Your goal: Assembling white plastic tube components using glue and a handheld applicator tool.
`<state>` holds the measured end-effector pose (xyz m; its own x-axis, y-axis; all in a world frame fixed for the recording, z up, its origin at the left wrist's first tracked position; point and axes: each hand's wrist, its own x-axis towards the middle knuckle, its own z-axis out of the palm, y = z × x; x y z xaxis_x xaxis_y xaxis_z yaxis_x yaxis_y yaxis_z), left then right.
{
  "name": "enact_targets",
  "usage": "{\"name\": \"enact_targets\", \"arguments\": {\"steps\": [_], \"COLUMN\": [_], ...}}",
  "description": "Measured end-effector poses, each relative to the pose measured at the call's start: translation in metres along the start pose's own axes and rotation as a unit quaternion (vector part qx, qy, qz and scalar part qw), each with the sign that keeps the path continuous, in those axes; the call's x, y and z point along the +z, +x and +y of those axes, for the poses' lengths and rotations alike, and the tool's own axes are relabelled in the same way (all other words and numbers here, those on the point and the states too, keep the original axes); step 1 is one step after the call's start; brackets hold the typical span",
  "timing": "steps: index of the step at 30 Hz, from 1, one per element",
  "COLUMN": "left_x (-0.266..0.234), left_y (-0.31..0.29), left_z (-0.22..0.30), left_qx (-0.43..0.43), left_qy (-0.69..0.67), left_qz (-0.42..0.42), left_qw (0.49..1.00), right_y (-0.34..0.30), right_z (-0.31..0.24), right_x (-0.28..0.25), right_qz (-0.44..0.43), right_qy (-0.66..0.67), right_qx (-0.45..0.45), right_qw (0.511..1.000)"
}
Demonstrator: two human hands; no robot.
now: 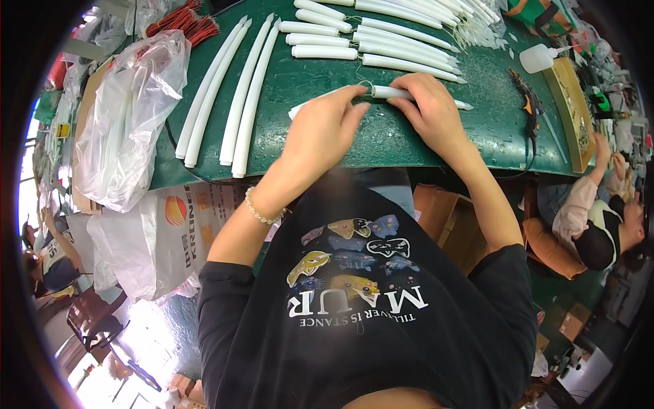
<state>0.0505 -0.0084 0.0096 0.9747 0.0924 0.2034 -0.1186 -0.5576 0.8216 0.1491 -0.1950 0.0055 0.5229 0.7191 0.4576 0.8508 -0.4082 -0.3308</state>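
Observation:
Over the green table my left hand (325, 126) is closed around a short white tube (294, 112). Most of that tube is hidden under the fingers, and one end sticks out on the left. My right hand (432, 112) pinches a white taper candle (385, 92), an artificial one, whose pointed tip shows past the hand on the right. A thin pale wire (368, 85) loops between the two parts. Just beyond my hands lie several more candle bodies (409, 67), each beside a short white tube (325, 52), with wires between them.
Long whole candles (253, 102) lie left on the green table (300, 153). A clear plastic bag (129, 123) is beyond them. On the right are a glue gun (530, 112), a white squeeze bottle (537, 59) and a wooden tray (571, 112). A co-worker (586, 225) sits at far right.

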Motion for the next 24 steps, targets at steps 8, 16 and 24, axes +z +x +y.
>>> {"name": "enact_targets", "arguments": {"steps": [8, 16, 24], "left_x": [0.007, 0.010, 0.009], "left_y": [-0.003, 0.003, 0.003], "left_z": [0.000, -0.001, -0.003], "left_qx": [-0.041, -0.121, -0.109], "left_qy": [-0.064, -0.218, -0.245], "left_qz": [-0.032, -0.112, -0.072], "left_qw": [0.997, 0.962, 0.961], "right_y": [-0.001, 0.004, 0.002], "right_z": [-0.003, -0.013, -0.011], "right_x": [0.000, 0.001, 0.002], "right_qz": [0.000, -0.019, 0.008], "right_qy": [0.005, -0.011, -0.013], "right_qx": [0.011, 0.029, 0.015], "right_qw": [1.000, 0.999, 1.000]}}
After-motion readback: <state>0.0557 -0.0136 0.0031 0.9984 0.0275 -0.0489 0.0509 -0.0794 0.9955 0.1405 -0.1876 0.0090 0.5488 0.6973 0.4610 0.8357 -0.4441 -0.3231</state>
